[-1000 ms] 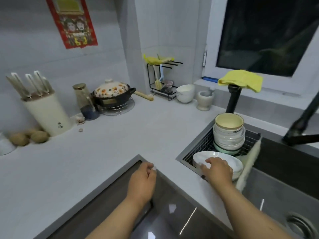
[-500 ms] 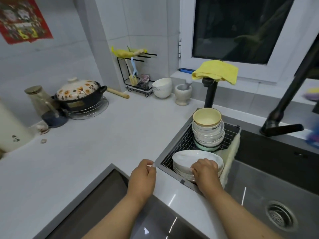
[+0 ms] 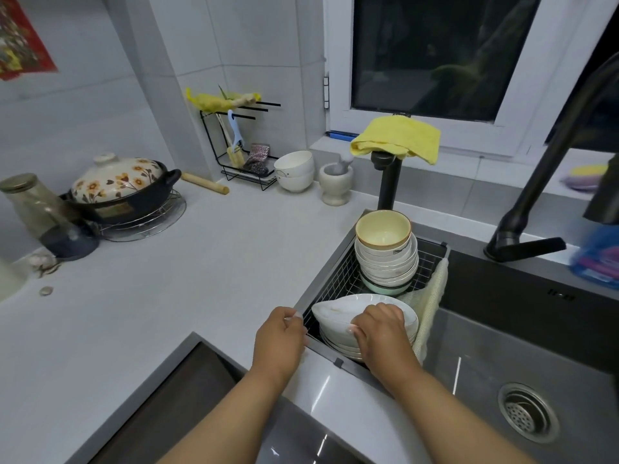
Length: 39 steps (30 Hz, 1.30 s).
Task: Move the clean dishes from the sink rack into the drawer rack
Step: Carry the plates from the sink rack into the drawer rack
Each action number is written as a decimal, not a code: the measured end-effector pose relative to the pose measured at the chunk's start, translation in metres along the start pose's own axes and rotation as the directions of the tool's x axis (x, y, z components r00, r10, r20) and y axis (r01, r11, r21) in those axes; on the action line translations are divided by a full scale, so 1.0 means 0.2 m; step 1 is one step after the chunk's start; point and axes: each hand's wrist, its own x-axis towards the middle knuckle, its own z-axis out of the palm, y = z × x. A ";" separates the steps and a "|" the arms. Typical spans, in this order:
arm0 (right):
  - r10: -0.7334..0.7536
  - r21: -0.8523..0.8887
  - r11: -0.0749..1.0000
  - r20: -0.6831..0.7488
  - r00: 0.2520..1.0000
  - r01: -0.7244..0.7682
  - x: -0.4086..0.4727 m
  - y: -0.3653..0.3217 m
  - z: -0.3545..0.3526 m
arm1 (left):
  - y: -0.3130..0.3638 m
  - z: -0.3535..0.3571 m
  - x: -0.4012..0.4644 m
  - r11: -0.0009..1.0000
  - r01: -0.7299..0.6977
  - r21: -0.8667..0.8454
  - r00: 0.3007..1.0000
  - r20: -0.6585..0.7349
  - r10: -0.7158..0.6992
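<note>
The top plate (image 3: 338,313) is gripped and tilted by the right hand (image 3: 382,333) above the stack in the sink rack (image 3: 338,276); the left hand (image 3: 279,339), loosely curled and empty, rests just beside. A lift toward the drawer rack, unseen, seems next.

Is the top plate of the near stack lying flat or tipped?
Tipped: the right hand lifts the top plate at its near edge, off the plate stack.

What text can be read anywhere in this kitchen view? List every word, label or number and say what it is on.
None can be read.
Red paper poster on the tiled wall: printed figures, blurred, no legible words.
Black clay pot with flowered lid: a pale label on its side, too small to read.
Blue plastic bottle at the right edge: pink label, blurred.
Small white ceramic bowl by the wire rack: a dark mark, illegible.
</note>
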 end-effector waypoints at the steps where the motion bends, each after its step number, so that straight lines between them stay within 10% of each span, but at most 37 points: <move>1: -0.006 0.000 1.000 -0.009 1.000 0.006 0.00 -0.01 -0.02 | 0.01 0.01 0.01 0.997 0.045 -0.065 0.999 0.008 -0.045; 9: -0.198 0.014 0.980 -0.111 0.974 0.200 0.09 -0.19 -0.16 | 0.11 -0.04 0.01 0.812 0.414 -0.411 0.909 0.231 -0.347; 17: -0.428 0.147 0.892 -0.034 0.903 0.428 0.11 -0.45 -0.20 | 0.04 -0.25 -0.08 0.641 0.330 -0.693 0.939 0.175 -0.295; 24: 0.075 0.409 0.910 0.002 0.997 -0.069 0.15 -0.70 -0.24 | -0.11 -0.53 -0.28 0.633 0.182 -0.752 0.953 -0.023 -0.301; 28: 0.389 0.568 0.642 0.337 0.857 -0.515 0.12 -0.91 -0.19 | -0.25 -0.76 -0.51 0.611 0.108 -0.784 0.943 -0.115 -0.313; 35: -0.014 0.535 0.083 0.845 0.535 -0.841 -0.14 -1.53 -0.20 | -0.54 -1.19 -1.06 0.588 -0.068 -0.806 0.872 -0.335 -0.358; 39: -0.106 0.454 0.084 0.889 0.445 -0.887 -0.38 -1.89 -0.19 | -0.76 -1.41 -1.43 0.579 -0.108 -0.808 0.786 -0.426 -0.448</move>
